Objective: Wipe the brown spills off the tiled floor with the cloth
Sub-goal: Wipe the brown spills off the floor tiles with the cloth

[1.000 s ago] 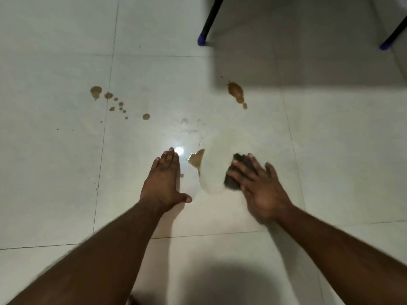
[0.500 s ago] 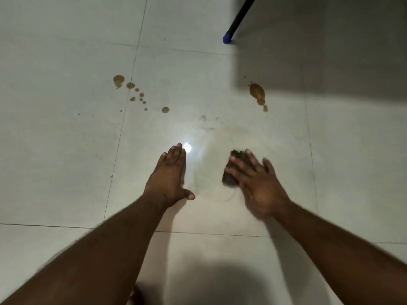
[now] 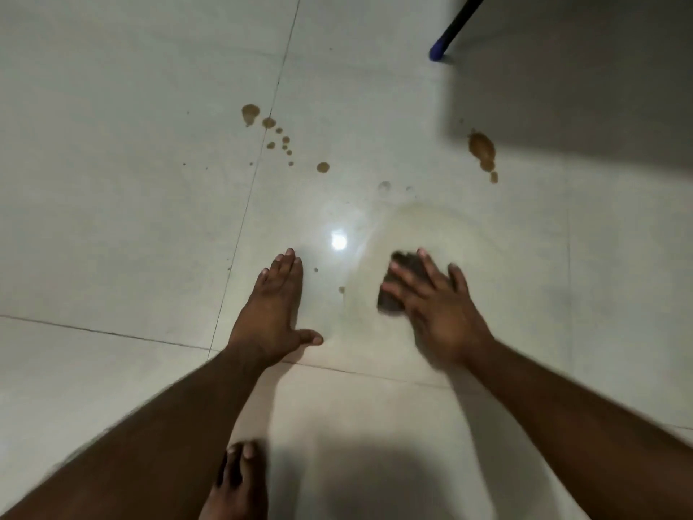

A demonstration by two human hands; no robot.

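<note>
A person crouches over a pale tiled floor (image 3: 112, 219), both bare arms reaching forward. The left hand (image 3: 272, 313) lies flat on the tile, fingers straight and together, thumb splayed to the side, holding nothing. The right hand (image 3: 437, 307) presses down on a dark cloth (image 3: 397, 283) with its fingers spread and extended over it; the hand is blurred, so how far the fingers curl at the tips is hard to judge, but they appear straight rather than gripping. Most of the cloth sits under the palm and fingers, with its dark edge showing toward the left and far side of the hand.

Around the cloth spreads a faint, pale wet smear (image 3: 431, 227), arcing beyond the fingertips. A small brown drop (image 3: 341, 289) lies between the two hands, just left of the smear. Farther out, a trail of brown spots (image 3: 277, 133) straddles a grout line, with one separate round spot (image 3: 323, 167) nearer the hands. A larger brown spill (image 3: 483, 150) sits to the far right, at the edge of a dark shadow. A bright glare (image 3: 338, 241) reflects off the tile just beyond the left hand.

A dark furniture leg (image 3: 455, 24) with a blue tip stands at the top right. A bare foot (image 3: 236, 478) shows at the bottom edge, under the left arm.
</note>
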